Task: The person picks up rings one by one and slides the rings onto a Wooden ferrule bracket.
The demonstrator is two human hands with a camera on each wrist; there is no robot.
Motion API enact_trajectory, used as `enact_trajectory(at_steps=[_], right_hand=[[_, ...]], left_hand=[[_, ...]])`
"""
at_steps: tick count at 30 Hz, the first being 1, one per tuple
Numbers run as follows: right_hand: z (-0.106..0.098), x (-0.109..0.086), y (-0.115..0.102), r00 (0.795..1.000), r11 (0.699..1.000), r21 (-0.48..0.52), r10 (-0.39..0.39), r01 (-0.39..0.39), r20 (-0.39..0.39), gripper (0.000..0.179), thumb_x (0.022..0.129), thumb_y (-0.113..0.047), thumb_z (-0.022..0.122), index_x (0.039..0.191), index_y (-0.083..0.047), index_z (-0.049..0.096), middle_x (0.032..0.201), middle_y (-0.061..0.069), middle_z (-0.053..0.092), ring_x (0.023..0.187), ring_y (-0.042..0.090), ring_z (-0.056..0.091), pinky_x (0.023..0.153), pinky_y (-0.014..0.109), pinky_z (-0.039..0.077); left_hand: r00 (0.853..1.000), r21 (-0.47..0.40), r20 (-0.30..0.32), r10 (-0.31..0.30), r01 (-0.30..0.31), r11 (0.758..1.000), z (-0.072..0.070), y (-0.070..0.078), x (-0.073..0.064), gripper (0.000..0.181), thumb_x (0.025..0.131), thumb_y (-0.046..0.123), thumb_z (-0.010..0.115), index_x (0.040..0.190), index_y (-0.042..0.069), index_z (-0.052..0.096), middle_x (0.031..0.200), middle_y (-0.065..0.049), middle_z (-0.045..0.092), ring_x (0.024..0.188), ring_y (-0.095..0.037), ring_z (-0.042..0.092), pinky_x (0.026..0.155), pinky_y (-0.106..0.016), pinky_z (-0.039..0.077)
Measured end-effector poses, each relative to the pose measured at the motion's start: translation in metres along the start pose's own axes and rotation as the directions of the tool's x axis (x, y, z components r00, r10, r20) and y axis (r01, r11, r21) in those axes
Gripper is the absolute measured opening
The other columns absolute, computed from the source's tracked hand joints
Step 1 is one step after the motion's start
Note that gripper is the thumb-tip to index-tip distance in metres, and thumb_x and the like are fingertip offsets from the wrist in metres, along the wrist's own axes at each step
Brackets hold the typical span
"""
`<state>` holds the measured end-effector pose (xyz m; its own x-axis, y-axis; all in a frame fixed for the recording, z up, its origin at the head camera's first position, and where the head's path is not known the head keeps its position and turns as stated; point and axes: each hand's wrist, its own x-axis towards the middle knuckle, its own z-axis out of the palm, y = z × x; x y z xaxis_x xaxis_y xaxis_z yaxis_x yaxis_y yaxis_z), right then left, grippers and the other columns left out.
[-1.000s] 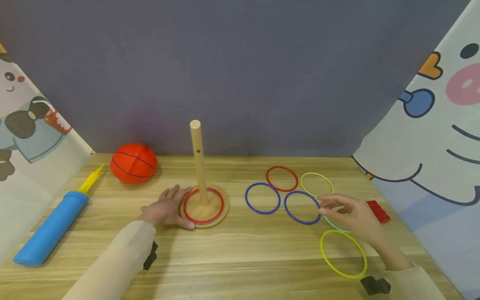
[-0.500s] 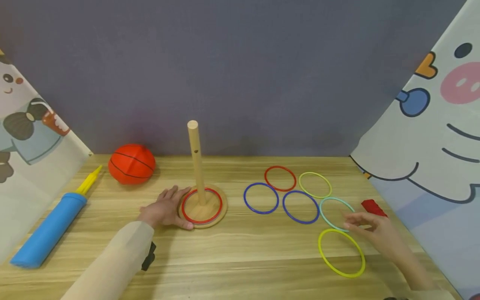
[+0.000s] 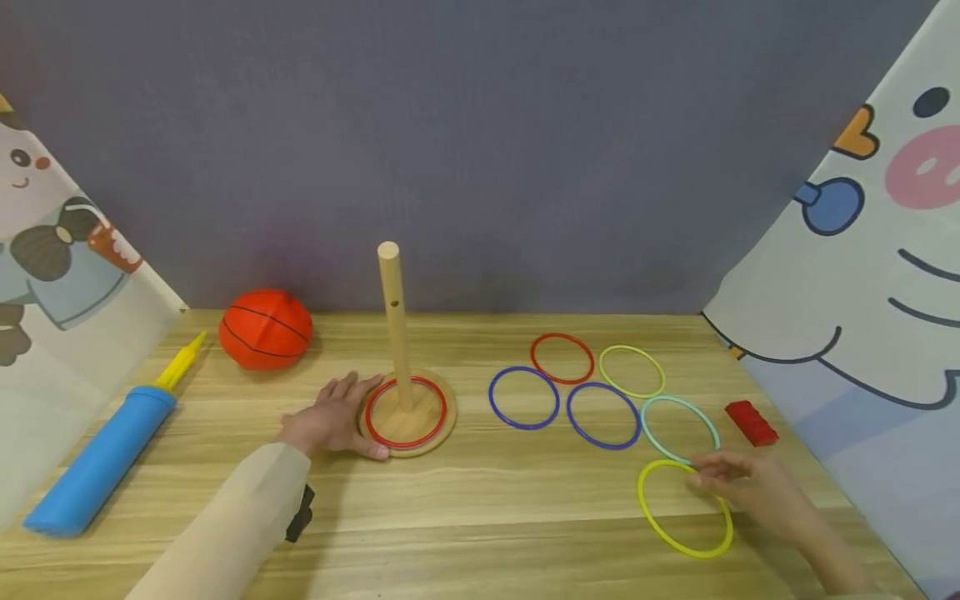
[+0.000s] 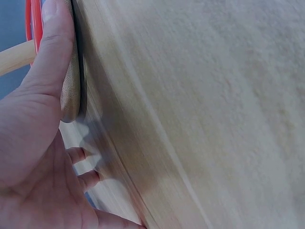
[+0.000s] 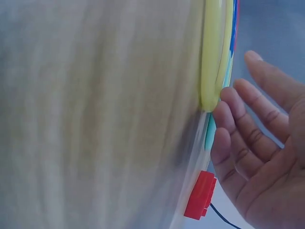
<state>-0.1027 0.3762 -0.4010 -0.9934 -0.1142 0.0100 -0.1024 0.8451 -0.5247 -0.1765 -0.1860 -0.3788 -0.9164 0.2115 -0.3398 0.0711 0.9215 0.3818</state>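
My left hand (image 3: 330, 421) rests against the round base of an upright wooden ring-toss stand (image 3: 397, 333). In the left wrist view its straight thumb (image 4: 52, 55) lies along the rim of the base. A red ring (image 3: 446, 410) lies on the base around the post, with another ring's edge just under it. My right hand (image 3: 757, 487) is over the right side of a yellow ring (image 3: 705, 555) lying on the table. The right wrist view shows its fingers loosely bent beside the yellow ring (image 5: 210, 57), gripping nothing; whether they touch it I cannot tell.
Right of the stand lie two blue rings (image 3: 528, 427), a red ring (image 3: 558, 336), a pale yellow ring (image 3: 632, 347) and a cyan ring (image 3: 676, 399). A red block (image 3: 752, 422) sits further right. Leftward are a red ball (image 3: 266, 329) and a blue hand pump (image 3: 101, 458).
My right hand has moved from beside the right blue ring, past the cyan ring, rightward and nearer to me, over the yellow ring. My left hand stays at the base.
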Motion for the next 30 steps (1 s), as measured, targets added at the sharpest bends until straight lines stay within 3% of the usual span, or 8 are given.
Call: enact_trajectory(at_steps=[8,13,18,21,24,28,30], right_hand=[[0.000,0.002,0.003,0.999,0.997,-0.068,0.042,-0.041,0.019,0.018,0.087,-0.026,0.082,0.094,-0.011,0.075,0.083,-0.005,0.071,0.073,0.000,0.059,0.064,0.024,0.049],[-0.003,0.004,0.003,0.990,0.992,-0.078,0.105,-0.098,0.089,0.019,0.090,-0.028,0.078,0.096,-0.011,0.073,0.083,-0.004,0.070,0.073,0.005,0.056,0.063,0.025,0.045],[-0.002,0.004,0.001,0.989,0.992,-0.096,0.094,-0.083,0.118,0.015,0.092,-0.027,0.076,0.094,-0.013,0.071,0.084,-0.005,0.068,0.075,0.006,0.055,0.064,0.025,0.045],[-0.002,0.004,-0.001,0.992,0.996,-0.082,0.045,-0.036,0.119,0.012,0.092,-0.025,0.076,0.091,-0.015,0.070,0.086,-0.006,0.068,0.077,0.004,0.057,0.065,0.025,0.047],[0.000,0.005,-0.002,0.993,0.998,-0.027,-0.056,0.059,0.103,0.011,0.091,-0.019,0.077,0.087,-0.015,0.068,0.085,-0.007,0.069,0.076,0.001,0.059,0.063,0.024,0.049],[0.000,0.009,-0.008,0.978,0.983,0.033,-0.181,0.178,0.101,0.008,0.091,-0.014,0.076,0.090,-0.013,0.068,0.083,-0.009,0.072,0.075,-0.002,0.062,0.062,0.024,0.051],[-0.001,0.012,-0.013,0.975,0.979,0.033,-0.201,0.199,0.098,0.005,0.092,-0.014,0.076,0.093,-0.012,0.071,0.082,-0.010,0.073,0.076,-0.002,0.063,0.063,0.024,0.051]], left_hand=[[1.000,0.006,0.003,-0.011,0.011,1.000,0.001,0.002,-0.001,0.123,0.066,0.058,0.091,0.161,0.017,0.023,0.164,-0.031,0.009,0.147,-0.057,0.009,0.081,-0.095,0.017],[1.000,0.004,0.002,-0.011,0.011,1.000,0.001,0.003,-0.001,0.123,0.066,0.057,0.091,0.161,0.016,0.024,0.164,-0.032,0.010,0.147,-0.057,0.010,0.082,-0.095,0.017],[1.000,-0.004,-0.002,0.004,-0.004,1.000,-0.001,0.006,-0.003,0.122,0.067,0.054,0.091,0.161,0.015,0.024,0.163,-0.033,0.010,0.147,-0.058,0.010,0.087,-0.093,0.019],[1.000,-0.010,-0.005,0.015,-0.015,1.000,-0.001,0.006,-0.003,0.121,0.068,0.050,0.092,0.160,0.013,0.025,0.162,-0.035,0.011,0.146,-0.059,0.011,0.093,-0.090,0.022],[1.000,-0.008,-0.008,0.028,-0.028,1.000,-0.001,0.006,-0.001,0.119,0.068,0.047,0.093,0.160,0.010,0.026,0.161,-0.037,0.012,0.145,-0.061,0.012,0.099,-0.084,0.026],[0.999,-0.006,-0.009,0.044,-0.044,0.999,-0.002,0.007,-0.001,0.117,0.070,0.044,0.093,0.158,0.006,0.026,0.160,-0.039,0.012,0.144,-0.063,0.013,0.105,-0.078,0.029],[0.999,-0.003,-0.005,0.044,-0.044,0.999,-0.003,0.008,-0.001,0.117,0.071,0.044,0.093,0.158,0.006,0.026,0.160,-0.039,0.012,0.144,-0.063,0.012,0.105,-0.077,0.029]])
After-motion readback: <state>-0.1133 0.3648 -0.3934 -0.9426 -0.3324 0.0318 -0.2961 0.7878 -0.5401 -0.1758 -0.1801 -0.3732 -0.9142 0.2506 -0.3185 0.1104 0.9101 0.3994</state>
